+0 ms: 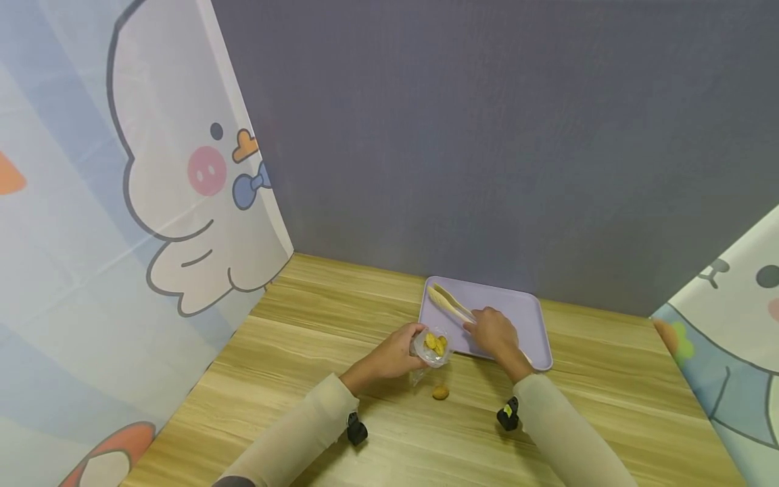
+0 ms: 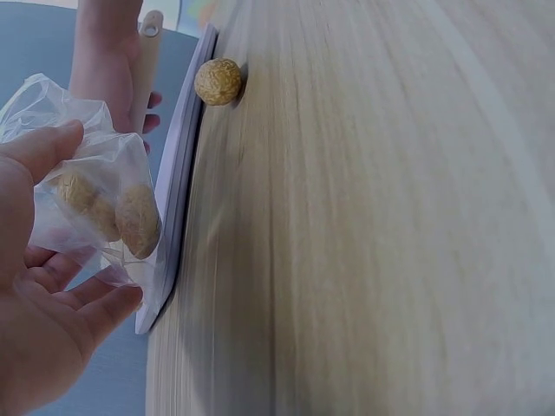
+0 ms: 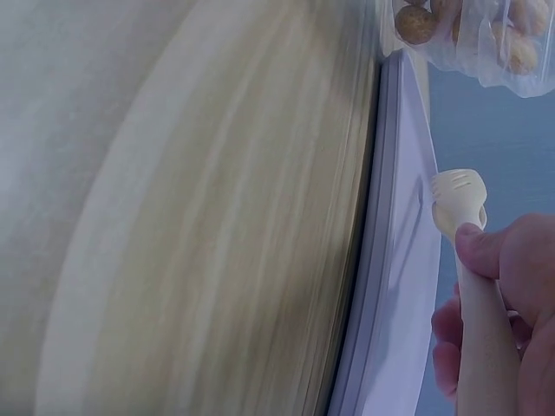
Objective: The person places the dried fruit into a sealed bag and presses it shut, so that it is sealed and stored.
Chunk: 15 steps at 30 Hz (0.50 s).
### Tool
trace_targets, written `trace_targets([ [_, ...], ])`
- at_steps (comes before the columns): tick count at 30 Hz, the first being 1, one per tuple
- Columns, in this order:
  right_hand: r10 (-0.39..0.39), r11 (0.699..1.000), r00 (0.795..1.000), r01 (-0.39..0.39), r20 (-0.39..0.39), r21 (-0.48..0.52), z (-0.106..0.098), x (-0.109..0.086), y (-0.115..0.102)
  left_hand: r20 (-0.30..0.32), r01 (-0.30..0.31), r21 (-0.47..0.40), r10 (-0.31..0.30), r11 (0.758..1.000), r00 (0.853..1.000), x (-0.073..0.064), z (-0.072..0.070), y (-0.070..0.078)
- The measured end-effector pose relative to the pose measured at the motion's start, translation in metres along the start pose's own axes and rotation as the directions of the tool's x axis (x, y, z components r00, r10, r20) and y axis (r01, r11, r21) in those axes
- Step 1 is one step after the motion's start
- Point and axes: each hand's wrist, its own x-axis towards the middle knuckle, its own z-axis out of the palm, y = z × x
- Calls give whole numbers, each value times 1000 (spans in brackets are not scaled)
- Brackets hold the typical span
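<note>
My left grip (image 1: 395, 353) clasps the bag (image 2: 113, 165), presumably so its nuts (image 1: 431, 340) stay in, near the tray (image 1: 518, 308), while my right grip (image 1: 493, 333) holds the tongs (image 1: 448, 308) partway along over it, likely for finer control, one nut (image 1: 441, 392) loose on the desk (image 1: 341, 304).

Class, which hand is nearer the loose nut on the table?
Left. The left hand, gripping the bag, is beyond the nut and left of it; the right hand, holding tongs, is farther off to the right.
</note>
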Motion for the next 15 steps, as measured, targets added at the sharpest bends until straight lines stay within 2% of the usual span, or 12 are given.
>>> trace_targets([
  [7,-56,998,998,55,-36,-27,-1,-6,4,1,-2,-5,2,1000,1000,2,3,-1],
  [15,-111,994,992,112,-56,4,-7,-20,8,-3,0,-5,0,1000,1000,3,4,1],
])
